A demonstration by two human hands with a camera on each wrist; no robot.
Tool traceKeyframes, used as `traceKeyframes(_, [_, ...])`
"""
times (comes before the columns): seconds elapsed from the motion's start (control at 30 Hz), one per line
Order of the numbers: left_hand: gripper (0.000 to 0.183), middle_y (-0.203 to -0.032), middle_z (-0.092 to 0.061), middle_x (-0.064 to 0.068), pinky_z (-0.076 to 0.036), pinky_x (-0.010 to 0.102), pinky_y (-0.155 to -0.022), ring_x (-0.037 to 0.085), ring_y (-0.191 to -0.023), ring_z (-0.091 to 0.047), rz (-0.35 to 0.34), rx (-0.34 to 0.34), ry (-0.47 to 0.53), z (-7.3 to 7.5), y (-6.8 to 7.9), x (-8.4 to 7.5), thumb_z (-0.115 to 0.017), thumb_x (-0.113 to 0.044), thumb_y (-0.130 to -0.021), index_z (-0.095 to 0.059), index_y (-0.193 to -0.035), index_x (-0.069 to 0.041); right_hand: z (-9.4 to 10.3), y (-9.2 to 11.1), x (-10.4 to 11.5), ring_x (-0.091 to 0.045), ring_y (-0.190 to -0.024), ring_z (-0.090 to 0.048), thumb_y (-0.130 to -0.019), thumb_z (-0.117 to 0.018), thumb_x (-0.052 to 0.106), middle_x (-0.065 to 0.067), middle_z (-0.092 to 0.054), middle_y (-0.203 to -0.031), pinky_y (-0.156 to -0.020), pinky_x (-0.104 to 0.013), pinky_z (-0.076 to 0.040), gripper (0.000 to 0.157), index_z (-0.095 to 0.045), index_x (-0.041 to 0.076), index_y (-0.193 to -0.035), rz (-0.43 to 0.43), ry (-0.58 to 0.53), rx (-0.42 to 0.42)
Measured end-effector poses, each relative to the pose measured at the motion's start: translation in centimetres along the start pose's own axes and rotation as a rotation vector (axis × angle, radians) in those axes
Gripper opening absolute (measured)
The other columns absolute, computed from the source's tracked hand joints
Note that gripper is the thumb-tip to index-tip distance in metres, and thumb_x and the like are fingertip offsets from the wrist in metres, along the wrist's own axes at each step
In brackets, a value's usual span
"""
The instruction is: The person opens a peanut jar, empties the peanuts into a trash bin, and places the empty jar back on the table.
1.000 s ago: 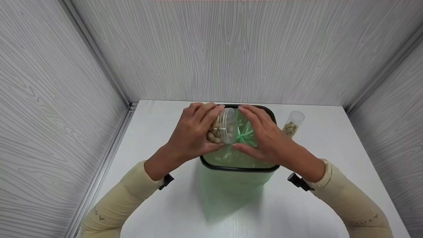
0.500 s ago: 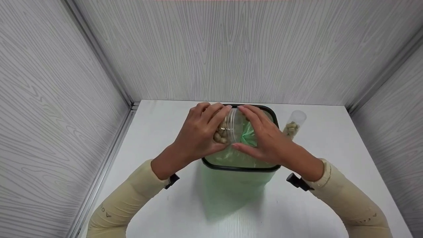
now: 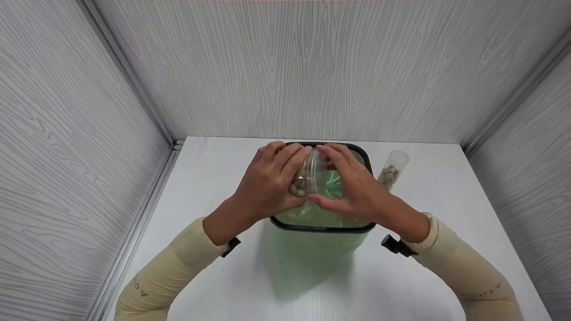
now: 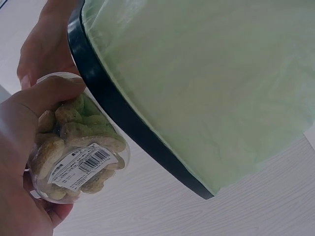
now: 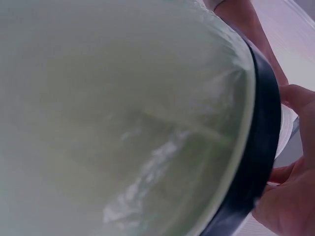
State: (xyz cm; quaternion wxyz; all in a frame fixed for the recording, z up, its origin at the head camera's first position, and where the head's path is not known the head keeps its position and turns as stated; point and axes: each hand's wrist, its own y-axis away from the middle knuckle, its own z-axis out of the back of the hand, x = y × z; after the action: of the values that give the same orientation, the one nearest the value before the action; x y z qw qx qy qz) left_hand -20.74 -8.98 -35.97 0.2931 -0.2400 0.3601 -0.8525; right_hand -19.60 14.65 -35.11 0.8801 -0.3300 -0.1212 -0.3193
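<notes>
My left hand (image 3: pixel 271 185) grips a clear plastic jar (image 4: pixel 75 140) of unshelled peanuts, with a white barcode label on its base. The jar lies on its side in the air over a bin, its lid end pointing right. Around the clear lid (image 3: pixel 317 171) curve the fingers and thumb of my right hand (image 3: pixel 357 189), fingertips at the ridged rim. The bin's black rim (image 3: pixel 323 229) holds a green plastic bag (image 3: pixel 308 216). In the right wrist view the rim covers much of the lid.
Right of the bin, a clear tube (image 3: pixel 392 167) with pale tan pieces in its lower part stands on the white table (image 3: pixel 214 178), partly behind my right hand. Grey wood-patterned panels (image 3: pixel 303 71) enclose the table at the back and both sides.
My left hand has brought the jar slightly to the right. The lid now sits between my right thumb and fingers, which were beside its end before.
</notes>
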Motion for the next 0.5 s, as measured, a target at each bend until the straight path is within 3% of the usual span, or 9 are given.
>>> traceKeyframes(0.3, [0.079, -0.119, -0.073, 0.011, -0.057, 0.041, -0.09, 0.028, -0.102, -0.065, -0.045, -0.012, -0.019, -0.07, 0.51, -0.16, -0.084, -0.051, -0.074, -0.064, -0.131, 0.0, -0.59, 0.11, -0.29, -0.025, -0.122, -0.06, -0.082, -0.086, 0.028, -0.018, -0.049, -0.144, -0.086, -0.038, -0.063, 0.083, -0.044, 0.001, -0.149, 0.033, -0.051, -0.041])
traceKeyframes(0.5, [0.076, -0.118, -0.073, 0.01, -0.058, 0.04, -0.088, 0.026, -0.102, -0.067, -0.07, -0.02, -0.021, 0.03, 0.0, -0.46, -0.083, -0.053, -0.073, -0.066, -0.128, -0.002, -0.22, 0.38, -0.29, -0.023, -0.119, -0.061, -0.08, -0.087, 0.028, -0.018, -0.051, -0.14, -0.084, -0.034, -0.062, 0.081, -0.048, 0.002, -0.147, 0.053, -0.064, -0.057])
